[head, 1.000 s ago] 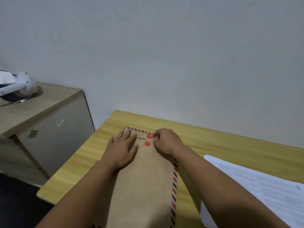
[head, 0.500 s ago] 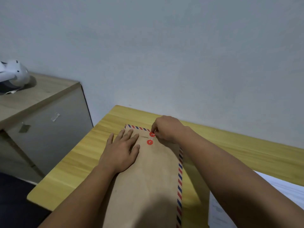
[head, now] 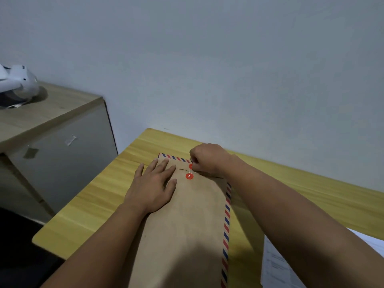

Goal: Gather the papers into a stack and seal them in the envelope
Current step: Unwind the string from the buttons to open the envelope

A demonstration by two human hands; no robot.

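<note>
Since the earlier frames, the right hand point(head: 207, 159) had climbed from beside the lower red button point(head: 189, 176) to the upper red button point(head: 191, 166) at the flap's far edge, while the left hand point(head: 152, 185) had held its place.

Nearest the camera, both forearms reached out over the brown envelope point(head: 187, 235), which lay flat on the yellow wooden table point(head: 87, 206) with its red-and-blue striped border along the right and far edges. A corner of white printed papers point(head: 274, 265) showed on the table just right of the envelope; whether other sheets were already inside could not be told.

Farther out, the left hand lay spread, palm down, pressing the envelope near the flap. The right hand was curled with its fingertips pinched at the upper button, apparently on the closure string point(head: 190, 171) that ran pale between the two buttons.

By the look of it, the sealing step was in hand: the string was being wound. The next move would call for keeping the string taut around the buttons while the left hand pinned the flap.

Beyond the table stood a plain grey wall point(head: 228, 69). To the left sat a lower cabinet point(head: 58, 154) with a white headset-like device point(head: 16, 84) on top.
</note>
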